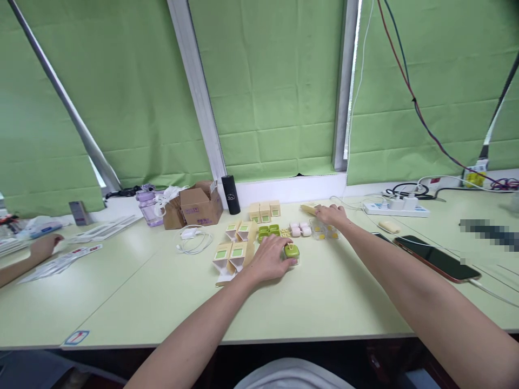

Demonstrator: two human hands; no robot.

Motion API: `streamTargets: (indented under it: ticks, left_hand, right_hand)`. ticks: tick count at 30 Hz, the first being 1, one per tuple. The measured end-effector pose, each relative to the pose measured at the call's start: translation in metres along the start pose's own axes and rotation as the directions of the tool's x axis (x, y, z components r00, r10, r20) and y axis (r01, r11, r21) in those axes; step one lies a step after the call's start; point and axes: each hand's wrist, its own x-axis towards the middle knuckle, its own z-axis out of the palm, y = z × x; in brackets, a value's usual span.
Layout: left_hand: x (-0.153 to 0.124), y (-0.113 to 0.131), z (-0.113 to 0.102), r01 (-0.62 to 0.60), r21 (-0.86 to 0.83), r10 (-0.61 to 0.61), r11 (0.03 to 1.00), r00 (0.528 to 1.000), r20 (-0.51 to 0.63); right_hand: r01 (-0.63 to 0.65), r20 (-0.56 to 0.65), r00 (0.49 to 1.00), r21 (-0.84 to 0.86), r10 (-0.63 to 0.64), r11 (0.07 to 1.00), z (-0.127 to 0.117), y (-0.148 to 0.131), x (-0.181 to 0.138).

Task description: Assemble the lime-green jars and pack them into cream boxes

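Forearms [203, 319] stretch forward; left fingers [280, 244] hold a green-lidded case [291, 250]; right fingers [323, 209], grip unclear

And nothing's readable: white print [231, 198] on the black bottle [229, 185], purple print [192, 210] on the cardboard box [211, 208], all too small!

Lots of other stuff sits all around

Past the left fingers [290, 262] and off to their left, I see a brown box [200, 208]. A black bottle [231, 194] stands just beside it, and a purple bottle [149, 208] stands farther left. Left of those fingers lies a white block [188, 233] with a loopy cord. Right of the right fingers [321, 210], I spot a white power strip [379, 209] and a big dark phone [441, 265]. Past all the fingers hangs green cloth [267, 92].
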Motion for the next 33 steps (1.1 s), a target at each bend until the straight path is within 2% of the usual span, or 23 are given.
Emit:
streamTargets:
  ticks: [4, 8, 11, 14, 18, 21, 25, 29, 33]
  left_hand:
    - [0.000, -0.003, 0.000, -0.003, -0.040, -0.003, 0.999, 0.990, -0.142]
    - [0.004, -0.010, -0.001, -0.025, -0.115, -0.013, 0.993, 0.949, -0.316]
    - [0.010, -0.017, -0.001, -0.019, -0.207, -0.067, 0.978, 0.912, -0.405]
    - [0.017, -0.023, -0.002, 0.025, -0.313, -0.166, 0.949, 0.885, -0.434]
    - [0.028, -0.027, -0.008, 0.057, -0.472, -0.281, 0.880, 0.862, -0.421]
    - [0.036, -0.024, -0.015, 0.067, -0.614, -0.358, 0.786, 0.859, -0.365]
    - [0.046, -0.014, -0.021, 0.101, -0.780, -0.453, 0.617, 0.856, -0.248]
    - [0.049, -0.007, -0.018, 0.007, -0.909, -0.484, 0.417, 0.848, -0.215]
    - [0.049, -0.011, -0.010, -0.022, -0.959, -0.516, 0.281, 0.839, -0.170]
  right_hand:
    - [0.033, -0.085, 0.996, 0.005, -0.033, 0.999, -0.002, -0.002, -0.003]
    - [0.040, -0.173, 0.984, 0.015, -0.037, 0.999, -0.009, -0.011, -0.008]
    - [0.074, -0.262, 0.963, 0.024, -0.065, 0.997, -0.018, -0.025, -0.020]
    - [0.143, -0.350, 0.927, 0.004, -0.133, 0.990, -0.029, -0.043, -0.044]
    - [0.262, -0.427, 0.866, -0.059, -0.261, 0.963, -0.037, -0.068, -0.087]
    - [0.350, -0.476, 0.805, -0.098, -0.353, 0.931, -0.036, -0.081, -0.119]
    - [0.458, -0.557, 0.688, -0.165, -0.465, 0.874, -0.027, -0.087, -0.154]
    - [0.549, -0.610, 0.587, -0.182, -0.532, 0.816, -0.017, -0.084, -0.171]
    - [0.635, -0.677, 0.504, -0.130, -0.536, 0.762, -0.006, -0.077, -0.171]
